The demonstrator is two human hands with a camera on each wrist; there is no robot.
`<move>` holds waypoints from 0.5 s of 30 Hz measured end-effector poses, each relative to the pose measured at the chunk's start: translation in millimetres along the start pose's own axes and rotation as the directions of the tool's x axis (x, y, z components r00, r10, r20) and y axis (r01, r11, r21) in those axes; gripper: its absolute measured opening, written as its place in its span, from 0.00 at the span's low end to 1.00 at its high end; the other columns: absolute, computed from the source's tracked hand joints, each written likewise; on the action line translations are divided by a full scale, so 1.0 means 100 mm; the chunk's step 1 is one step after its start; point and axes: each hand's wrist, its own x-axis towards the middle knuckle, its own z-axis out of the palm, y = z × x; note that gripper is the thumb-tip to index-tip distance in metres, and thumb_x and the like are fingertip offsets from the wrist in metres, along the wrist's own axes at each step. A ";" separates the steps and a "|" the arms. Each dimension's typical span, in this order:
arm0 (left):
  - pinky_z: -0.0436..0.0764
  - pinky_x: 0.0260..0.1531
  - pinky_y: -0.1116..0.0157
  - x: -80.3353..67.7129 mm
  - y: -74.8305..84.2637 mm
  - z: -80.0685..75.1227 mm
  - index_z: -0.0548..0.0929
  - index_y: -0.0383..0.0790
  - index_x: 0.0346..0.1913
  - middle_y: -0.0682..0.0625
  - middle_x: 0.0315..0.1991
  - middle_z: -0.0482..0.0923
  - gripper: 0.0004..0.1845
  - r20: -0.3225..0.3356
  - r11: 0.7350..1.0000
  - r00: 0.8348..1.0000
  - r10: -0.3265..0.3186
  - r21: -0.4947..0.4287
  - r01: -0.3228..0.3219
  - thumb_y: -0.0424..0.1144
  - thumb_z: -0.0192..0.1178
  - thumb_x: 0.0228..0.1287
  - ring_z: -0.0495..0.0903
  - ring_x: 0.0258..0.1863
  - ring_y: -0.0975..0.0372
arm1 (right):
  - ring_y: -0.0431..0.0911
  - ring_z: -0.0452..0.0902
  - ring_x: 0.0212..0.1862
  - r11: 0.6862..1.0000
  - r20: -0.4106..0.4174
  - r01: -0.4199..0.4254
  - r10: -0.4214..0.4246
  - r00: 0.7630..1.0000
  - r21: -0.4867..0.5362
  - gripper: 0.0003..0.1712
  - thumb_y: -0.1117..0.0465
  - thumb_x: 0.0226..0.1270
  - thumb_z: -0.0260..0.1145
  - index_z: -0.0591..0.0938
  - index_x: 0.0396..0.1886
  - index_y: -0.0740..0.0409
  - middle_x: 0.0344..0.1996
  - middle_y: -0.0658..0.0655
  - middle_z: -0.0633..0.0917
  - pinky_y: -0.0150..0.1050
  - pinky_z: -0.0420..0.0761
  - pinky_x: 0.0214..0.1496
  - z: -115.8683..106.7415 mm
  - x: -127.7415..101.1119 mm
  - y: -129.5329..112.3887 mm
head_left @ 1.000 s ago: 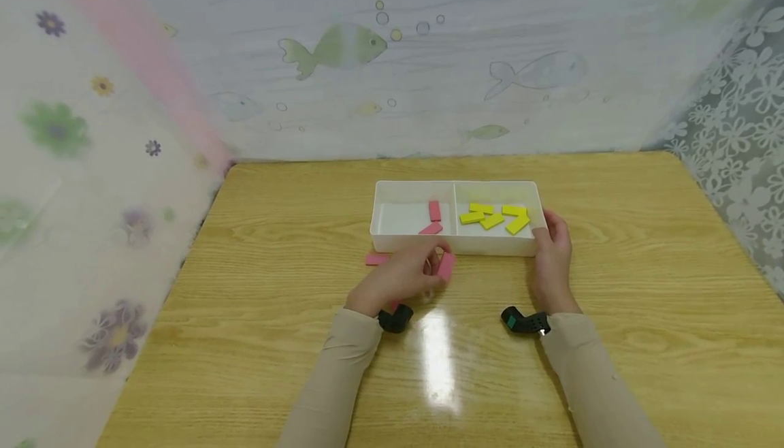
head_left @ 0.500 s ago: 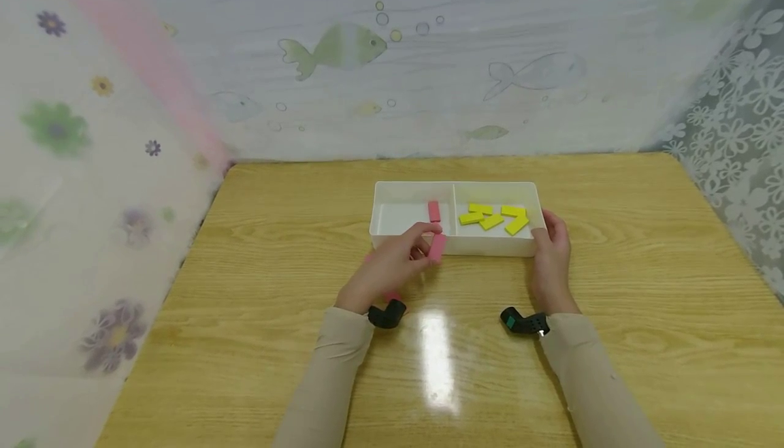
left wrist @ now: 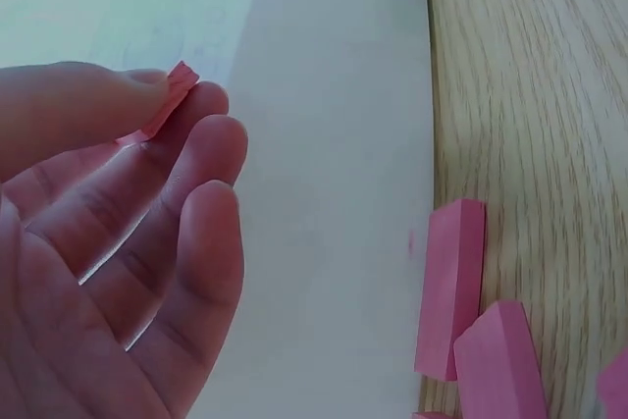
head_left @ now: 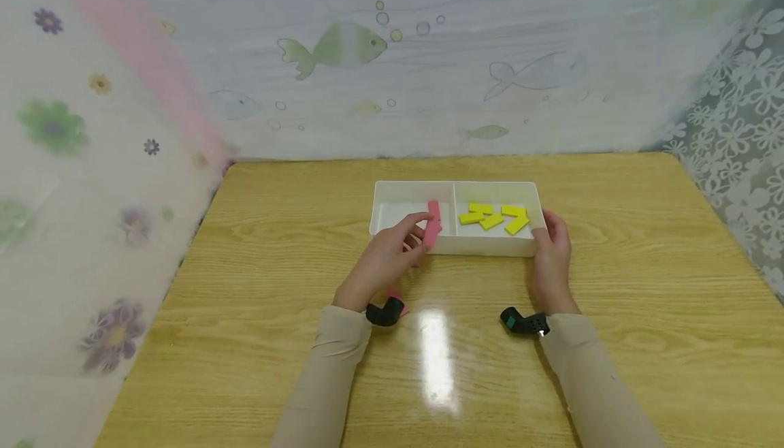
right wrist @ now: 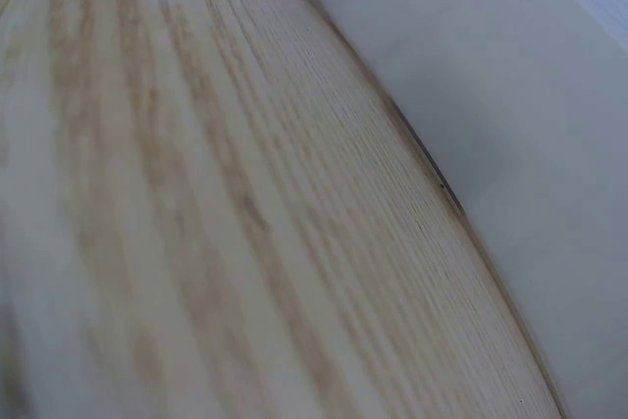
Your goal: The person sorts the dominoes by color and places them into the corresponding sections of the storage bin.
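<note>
My left hand (head_left: 387,255) pinches a small flat pink block (head_left: 431,234) between thumb and fingertips, over the front rim of a white two-part box (head_left: 484,246). In the left wrist view the same block shows edge-on beneath the thumb. Another pink block (head_left: 433,208) lies in the box's left compartment, partly covered by the held one. Several yellow blocks (head_left: 492,222) lie in the right compartment. My right hand (head_left: 552,257) grips the box's right end, thumb toward the front corner; that hand is out of sight in the right wrist view.
More pink blocks (left wrist: 453,287) lie on the wooden table (head_left: 263,244) along the box's front wall. Others sit near the left wrist's black band (head_left: 384,312), partly hidden by it. A printed cloth (head_left: 429,94) rises behind the table.
My left hand has moved left and a little away from me, carrying the pink block from in front of the box to over its front rim. The right hand stays on the box.
</note>
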 end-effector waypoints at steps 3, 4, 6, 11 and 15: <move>0.77 0.28 0.69 0.00 0.01 -0.01 0.62 0.57 0.63 0.56 0.42 0.73 0.26 -0.005 1.000 1.000 -0.002 -0.003 0.002 0.40 0.53 0.63 0.77 0.32 0.65 | 0.44 0.56 0.62 1.000 0.004 0.000 0.000 1.000 -0.010 0.24 0.65 0.65 0.41 0.60 0.62 0.59 0.61 0.55 0.62 0.39 0.57 0.63 0.00 0.00 -0.01; 0.76 0.29 0.69 0.00 0.00 -0.01 0.62 0.57 0.63 0.56 0.42 0.73 0.26 -0.015 1.000 1.000 -0.002 0.006 0.002 0.40 0.53 0.63 0.77 0.32 0.66 | 0.44 0.56 0.62 1.000 0.005 0.002 -0.002 1.000 -0.011 0.24 0.65 0.65 0.42 0.60 0.62 0.59 0.61 0.55 0.62 0.39 0.57 0.63 0.00 0.00 -0.01; 0.76 0.29 0.69 0.01 0.00 -0.02 0.62 0.56 0.63 0.56 0.42 0.73 0.26 -0.042 1.000 0.999 0.004 0.020 -0.003 0.40 0.53 0.63 0.77 0.33 0.66 | 0.44 0.56 0.62 1.000 0.008 0.001 -0.001 1.000 -0.016 0.24 0.65 0.65 0.42 0.60 0.62 0.58 0.61 0.55 0.62 0.39 0.57 0.63 0.00 0.00 -0.02; 0.75 0.27 0.69 0.02 -0.02 0.00 0.65 0.58 0.61 0.57 0.40 0.74 0.23 -0.109 0.999 0.994 0.011 0.031 -0.008 0.40 0.51 0.64 0.74 0.32 0.69 | 0.45 0.55 0.62 1.000 0.006 -0.018 0.018 1.000 -0.018 0.25 0.65 0.65 0.41 0.60 0.62 0.59 0.62 0.55 0.61 0.41 0.57 0.63 0.00 -0.01 -0.02; 0.75 0.19 0.67 0.03 -0.02 0.01 0.65 0.63 0.60 0.57 0.39 0.73 0.21 -0.150 1.000 0.989 0.015 -0.016 -0.018 0.42 0.49 0.65 0.75 0.29 0.66 | 0.45 0.56 0.62 1.000 0.006 -0.005 0.005 1.000 -0.002 0.24 0.65 0.65 0.41 0.60 0.62 0.59 0.62 0.56 0.62 0.40 0.57 0.63 0.00 0.00 -0.01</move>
